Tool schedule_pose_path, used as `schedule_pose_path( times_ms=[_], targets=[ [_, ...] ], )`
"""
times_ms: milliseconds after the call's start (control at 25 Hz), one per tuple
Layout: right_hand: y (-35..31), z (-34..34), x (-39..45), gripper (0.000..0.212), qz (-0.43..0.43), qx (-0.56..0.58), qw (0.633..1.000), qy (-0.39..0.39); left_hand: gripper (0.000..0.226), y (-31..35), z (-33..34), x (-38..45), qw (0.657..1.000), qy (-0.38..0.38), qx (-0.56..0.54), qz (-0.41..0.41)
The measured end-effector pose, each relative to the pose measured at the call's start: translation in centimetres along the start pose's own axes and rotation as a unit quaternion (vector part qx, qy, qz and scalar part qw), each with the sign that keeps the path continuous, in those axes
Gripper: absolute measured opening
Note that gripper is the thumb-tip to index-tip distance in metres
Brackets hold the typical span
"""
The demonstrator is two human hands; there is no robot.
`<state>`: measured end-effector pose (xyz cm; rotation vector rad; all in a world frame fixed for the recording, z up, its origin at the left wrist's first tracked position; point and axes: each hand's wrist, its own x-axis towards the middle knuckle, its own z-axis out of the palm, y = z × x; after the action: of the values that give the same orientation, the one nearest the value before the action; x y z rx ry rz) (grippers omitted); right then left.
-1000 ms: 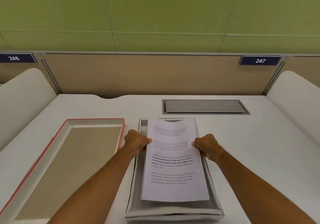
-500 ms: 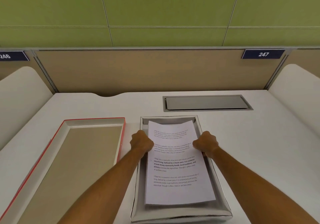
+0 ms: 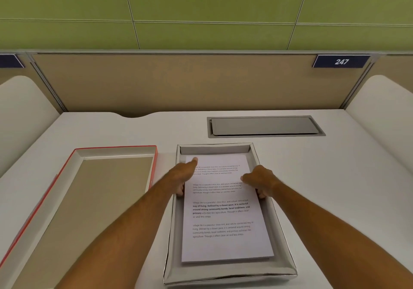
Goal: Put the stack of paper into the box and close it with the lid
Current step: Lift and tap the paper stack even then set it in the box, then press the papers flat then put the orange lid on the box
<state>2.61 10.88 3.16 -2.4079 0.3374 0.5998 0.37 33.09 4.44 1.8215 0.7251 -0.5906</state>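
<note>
A stack of printed white paper point(image 3: 225, 241) lies flat inside the shallow silver-grey box point(image 3: 228, 275) in the middle of the desk. My left hand point(image 3: 182, 175) rests over the stack's far left corner with a finger stretched out along the sheet and other fingers at the left edge. My right hand point(image 3: 260, 180) sits at the stack's right edge, thumb on top and fingers curled under the side of the paper. The lid point(image 3: 78, 152), red outside and pale inside, lies upside down to the left of the box.
A grey metal cable hatch point(image 3: 264, 126) is set into the white desk point(image 3: 335, 188) behind the box. Curved white side panels stand at left point(image 3: 20, 110) and right point(image 3: 384, 110). A tan partition with a "247" label point(image 3: 341, 61) closes the back.
The stack has gone down from above the box to lie flat inside it. My left hand has loosened, with a finger now stretched over the far corner.
</note>
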Motion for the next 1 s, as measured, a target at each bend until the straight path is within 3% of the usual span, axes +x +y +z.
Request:
schedule_pose_path(
  times_ms=[120, 320, 480, 720, 840, 1000],
  targets=[
    [-0.5, 0.3, 1.1, 0.053, 0.003, 0.044, 0.999, 0.007, 0.084, 0.5, -0.2, 0.1, 0.996, -0.028, -0.079, -0.02],
    [-0.8, 0.2, 3.1, 0.085, 0.043, 0.17, 0.984, -0.029, 0.098, 0.9, -0.5, 0.2, 0.992, -0.038, -0.107, -0.046],
    [-0.6, -0.1, 3.7, 0.088, 0.053, 0.199, 0.977, -0.046, 0.111, 0.6, -1.2, 1.0, 0.988, -0.054, -0.129, -0.062],
    [-0.9, -0.4, 2.8, 0.09, 0.062, 0.209, 0.974, -0.06, 0.104, 0.2, -1.1, 0.3, 0.988, -0.069, -0.128, -0.046],
    [-0.5, -0.9, 0.5, 0.091, 0.056, 0.201, 0.972, -0.111, 0.088, -1.0, -0.5, -1.4, 0.996, -0.037, -0.081, 0.0],
    [1.7, -0.5, -3.9, 0.072, -0.025, 0.105, 0.984, -0.143, 0.065, -4.4, 1.2, -4.8, 0.985, 0.042, 0.138, 0.093]
  ],
)
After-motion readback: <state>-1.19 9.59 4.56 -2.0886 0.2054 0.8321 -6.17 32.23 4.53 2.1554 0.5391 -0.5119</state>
